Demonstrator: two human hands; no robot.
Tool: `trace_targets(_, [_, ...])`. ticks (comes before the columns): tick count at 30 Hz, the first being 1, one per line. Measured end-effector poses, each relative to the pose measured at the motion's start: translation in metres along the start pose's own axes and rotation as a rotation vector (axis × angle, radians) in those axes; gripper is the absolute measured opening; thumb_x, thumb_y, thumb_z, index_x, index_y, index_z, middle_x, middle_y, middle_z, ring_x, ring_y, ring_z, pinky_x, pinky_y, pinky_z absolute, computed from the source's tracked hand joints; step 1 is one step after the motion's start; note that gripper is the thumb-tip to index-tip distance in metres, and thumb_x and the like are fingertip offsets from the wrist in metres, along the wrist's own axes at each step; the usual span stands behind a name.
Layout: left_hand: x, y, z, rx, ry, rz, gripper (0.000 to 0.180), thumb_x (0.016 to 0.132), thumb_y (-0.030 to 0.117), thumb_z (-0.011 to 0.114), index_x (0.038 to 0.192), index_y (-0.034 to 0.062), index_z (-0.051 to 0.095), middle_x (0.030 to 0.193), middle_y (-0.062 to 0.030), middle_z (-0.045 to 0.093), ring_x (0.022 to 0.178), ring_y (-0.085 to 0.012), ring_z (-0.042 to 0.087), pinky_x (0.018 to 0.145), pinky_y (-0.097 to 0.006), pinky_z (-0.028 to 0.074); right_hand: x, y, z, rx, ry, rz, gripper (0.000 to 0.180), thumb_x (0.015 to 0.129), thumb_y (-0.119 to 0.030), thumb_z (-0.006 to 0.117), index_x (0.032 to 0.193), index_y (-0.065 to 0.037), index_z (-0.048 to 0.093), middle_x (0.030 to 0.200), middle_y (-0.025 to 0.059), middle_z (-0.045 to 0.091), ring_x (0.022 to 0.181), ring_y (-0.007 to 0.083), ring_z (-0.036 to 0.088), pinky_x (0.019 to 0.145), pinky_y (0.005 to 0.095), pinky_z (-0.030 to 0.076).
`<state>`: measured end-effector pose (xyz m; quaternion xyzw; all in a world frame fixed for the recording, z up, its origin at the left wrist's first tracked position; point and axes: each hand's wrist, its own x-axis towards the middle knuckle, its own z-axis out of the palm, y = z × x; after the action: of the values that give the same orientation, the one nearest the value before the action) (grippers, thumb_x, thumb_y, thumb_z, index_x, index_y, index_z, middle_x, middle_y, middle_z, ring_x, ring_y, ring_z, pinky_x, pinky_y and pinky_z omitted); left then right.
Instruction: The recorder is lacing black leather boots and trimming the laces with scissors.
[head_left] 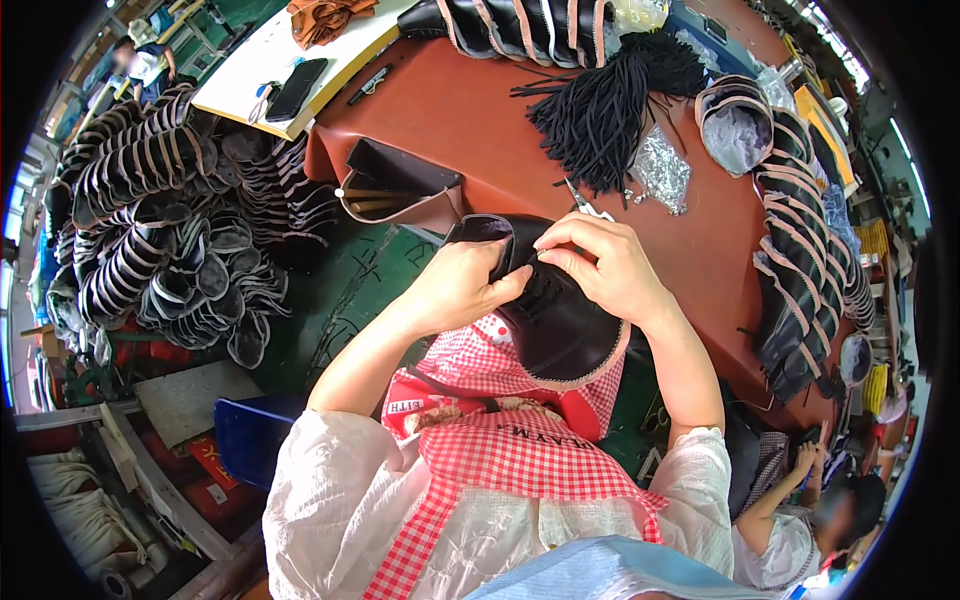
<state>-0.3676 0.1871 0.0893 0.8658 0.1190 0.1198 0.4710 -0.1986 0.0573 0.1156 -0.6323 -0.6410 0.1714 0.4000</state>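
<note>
A black leather shoe upper [570,335] with a pale stitched lower edge lies over my lap, against a red checked apron. My left hand [462,283] is closed on its left side, thumb pressed on the outside and fingers reaching in at the opening. Over the row of eyelets my right hand [612,262] makes a pinch with thumb and forefinger; what sits between the fingertips is too small to make out. Just beyond that hand, scissors [583,200] lie on the table. Behind them a thick bundle of black laces [600,120] is heaped.
A red-brown covered table [470,120] carries a clear bag of small metal pieces [662,170] and rows of stacked uppers [795,250]. An open brown container [400,200] hangs at its near edge. More uppers [150,180] pile up at left; a co-worker [800,520] sits lower right.
</note>
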Motion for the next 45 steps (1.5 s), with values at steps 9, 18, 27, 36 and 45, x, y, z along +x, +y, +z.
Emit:
trace_targets(9, [0.0, -0.001, 0.003, 0.114, -0.061, 0.032, 0.035, 0.085, 0.03, 0.059, 0.078, -0.0037, 0.058, 0.067, -0.023, 0.058, 0.068, -0.0406, 0.059, 0.064, -0.047, 0.046, -0.003, -0.008, 0.0, -0.197, -0.091, -0.134, 0.014, 0.079, -0.002, 0.066, 0.091, -0.003, 0.059, 0.084, 0.0078, 0.06, 0.073, 0.0269, 0.061, 0.064, 0.0354, 0.049])
trace_targets(18, [0.007, -0.001, 0.006, 0.122, -0.114, 0.016, 0.031, 0.084, 0.029, 0.059, 0.078, -0.0021, 0.057, 0.071, -0.0221, 0.059, 0.071, -0.0403, 0.058, 0.065, -0.046, 0.046, -0.014, 0.009, 0.008, -0.295, -0.105, -0.201, 0.016, 0.08, -0.001, 0.06, 0.093, -0.005, 0.053, 0.088, 0.0077, 0.052, 0.073, 0.0275, 0.06, 0.055, 0.0362, 0.049])
trace_targets(27, [0.009, -0.009, 0.01, -0.045, -0.175, -0.116, 0.029, 0.089, 0.025, 0.057, 0.099, -0.0017, 0.061, 0.085, -0.0181, 0.064, 0.079, -0.0315, 0.063, 0.072, -0.038, 0.048, -0.026, 0.032, 0.02, -0.08, 0.067, -0.103, 0.025, 0.077, 0.003, 0.066, 0.099, -0.004, 0.055, 0.089, 0.0071, 0.058, 0.071, 0.0207, 0.061, 0.057, 0.0297, 0.051])
trace_targets(36, [-0.008, -0.063, -0.005, -1.349, 0.741, -0.571, 0.04, 0.094, 0.032, 0.054, 0.119, 0.0002, 0.055, 0.114, -0.0113, 0.063, 0.1, -0.0234, 0.063, 0.09, -0.035, 0.049, -0.065, 0.218, -0.033, -0.367, 0.591, 0.616, 0.016, 0.086, -0.023, 0.065, 0.09, -0.008, 0.067, 0.083, 0.0094, 0.068, 0.076, 0.0269, 0.065, 0.069, 0.0363, 0.05])
trace_targets(45, [0.004, -0.06, 0.013, -1.757, 0.477, -0.375, 0.047, 0.099, 0.041, 0.041, 0.132, 0.0079, 0.047, 0.135, -0.0126, 0.052, 0.122, -0.0294, 0.051, 0.101, -0.047, 0.042, -0.037, 0.214, -0.031, -0.472, 0.516, 0.837, 0.021, 0.081, -0.028, 0.07, 0.086, -0.008, 0.066, 0.082, 0.0075, 0.069, 0.079, 0.0273, 0.066, 0.07, 0.0392, 0.05])
